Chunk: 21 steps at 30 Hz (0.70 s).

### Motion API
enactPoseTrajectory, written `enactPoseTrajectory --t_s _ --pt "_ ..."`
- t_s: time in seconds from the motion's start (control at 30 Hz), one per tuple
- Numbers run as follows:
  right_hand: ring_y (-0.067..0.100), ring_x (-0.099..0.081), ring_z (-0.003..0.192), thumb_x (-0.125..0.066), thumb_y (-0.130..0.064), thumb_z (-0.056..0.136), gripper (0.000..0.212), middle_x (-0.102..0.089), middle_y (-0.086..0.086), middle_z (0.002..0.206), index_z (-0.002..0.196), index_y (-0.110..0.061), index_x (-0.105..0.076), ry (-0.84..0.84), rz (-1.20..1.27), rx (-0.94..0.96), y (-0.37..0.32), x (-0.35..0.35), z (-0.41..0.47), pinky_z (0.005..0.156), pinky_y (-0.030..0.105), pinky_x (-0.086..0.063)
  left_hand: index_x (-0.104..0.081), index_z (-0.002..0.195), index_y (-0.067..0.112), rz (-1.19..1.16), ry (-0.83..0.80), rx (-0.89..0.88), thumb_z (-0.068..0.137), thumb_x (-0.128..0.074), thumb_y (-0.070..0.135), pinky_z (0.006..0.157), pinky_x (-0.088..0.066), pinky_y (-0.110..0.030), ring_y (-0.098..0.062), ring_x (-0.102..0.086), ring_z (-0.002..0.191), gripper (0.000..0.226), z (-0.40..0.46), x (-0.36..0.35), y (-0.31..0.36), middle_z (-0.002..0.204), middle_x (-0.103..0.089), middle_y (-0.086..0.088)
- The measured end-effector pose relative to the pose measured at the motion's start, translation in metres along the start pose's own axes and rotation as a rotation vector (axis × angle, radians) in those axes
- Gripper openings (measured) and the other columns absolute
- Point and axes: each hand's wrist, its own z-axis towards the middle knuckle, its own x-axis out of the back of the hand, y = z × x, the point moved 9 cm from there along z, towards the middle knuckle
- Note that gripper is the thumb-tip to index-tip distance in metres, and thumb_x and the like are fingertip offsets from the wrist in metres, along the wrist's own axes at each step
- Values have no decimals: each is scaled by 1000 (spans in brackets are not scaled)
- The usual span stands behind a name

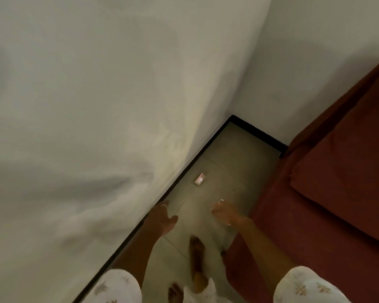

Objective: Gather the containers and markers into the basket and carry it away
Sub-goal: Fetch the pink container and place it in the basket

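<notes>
- Both hands hold nothing: the left hand [162,217] has its fingers spread apart, and the right hand [224,213] has its fingers loosely curled with nothing between them.
- Each hand reaches out in front of the body, low over the floor [228,154]. I think they are held out like this for balance, or to get ready to reach for something, but I cannot be sure.
- No basket, containers or markers show anywhere, so I cannot tell where they are.
- One bare foot [197,248] is stepping forward on the floor, in the thin gap between the white wall [96,106] and the dark red sofa [326,193].
- A small pale thing [200,179] lies flat on the floor ahead of the hands, near the black strip at the bottom of the wall. It is too blurry to say what it is.
- White sleeves [116,285] with a little pattern cover the upper arms.
- My guess is that the person is walking around the room, either looking for things to gather or with the basket set down somewhere else.
- Care is needed here, since the gap is narrow and the corner is close.
</notes>
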Motion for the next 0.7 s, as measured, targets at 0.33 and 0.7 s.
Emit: enactPoseTrajectory --t_s 0.33,0.7 --pt "30 -45 128 -43 -19 94 42 -48 19 139 130 3 -47 -12 128 -76 15 0 128 102 29 -36 -31 146 12 -57 -62 -5 91 -56 31 112 -35 -39 -24 -38 136 63 139 -9 28 151 -35 -7" --pt "32 -43 130 -45 -25 95 50 -35 15 144 144 -23 -33 -40 75 -35 18 -91 388 107 37 -38 -32 145 16 -106 -16 -96 92 -55 23 114 -33 -42 -22 -33 140 58 345 -161 -34 151 -35 -7"
